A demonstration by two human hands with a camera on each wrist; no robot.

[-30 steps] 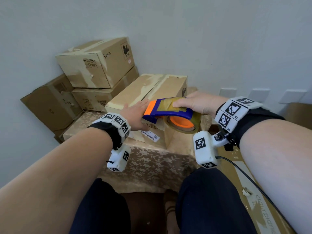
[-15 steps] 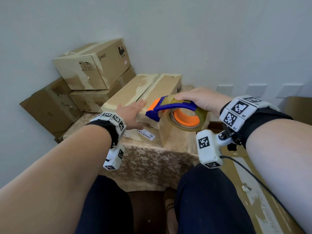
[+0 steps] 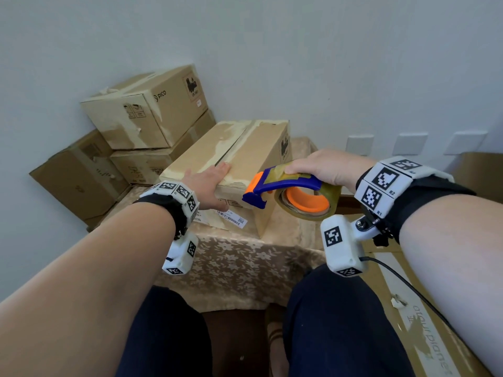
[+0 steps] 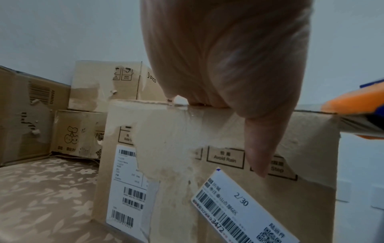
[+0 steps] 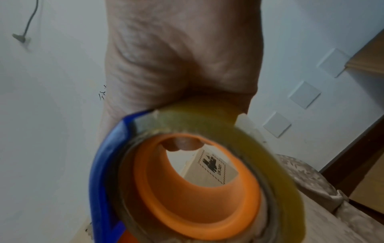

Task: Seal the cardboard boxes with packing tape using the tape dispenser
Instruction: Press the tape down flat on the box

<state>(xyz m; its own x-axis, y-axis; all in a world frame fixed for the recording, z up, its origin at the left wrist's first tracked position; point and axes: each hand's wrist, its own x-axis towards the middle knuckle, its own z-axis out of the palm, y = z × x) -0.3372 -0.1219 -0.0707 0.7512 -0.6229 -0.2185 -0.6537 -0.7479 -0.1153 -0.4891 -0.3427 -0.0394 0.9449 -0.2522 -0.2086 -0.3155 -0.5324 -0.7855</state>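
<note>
A long cardboard box (image 3: 245,148) lies on a cloth-covered table (image 3: 239,262), its top flaps closed with a dark seam down the middle. My left hand (image 3: 209,183) rests flat on the box's near top edge, thumb (image 4: 261,148) hanging down the front face (image 4: 207,164). My right hand (image 3: 324,167) grips a blue and orange tape dispenser (image 3: 288,191) with a roll of clear tape (image 5: 197,180), held in the air just off the box's near right corner. Its blue front end points left toward my left hand.
Three more cardboard boxes (image 3: 147,107) are stacked against the wall at the back left. A flattened carton (image 3: 424,322) lies to my right, under a cable. White wall plates (image 3: 408,144) sit behind the table. My knees are below the table's front edge.
The right hand has drawn the dispenser back toward me and to the right, off the box's top. The left hand has slid up onto the box's top edge.
</note>
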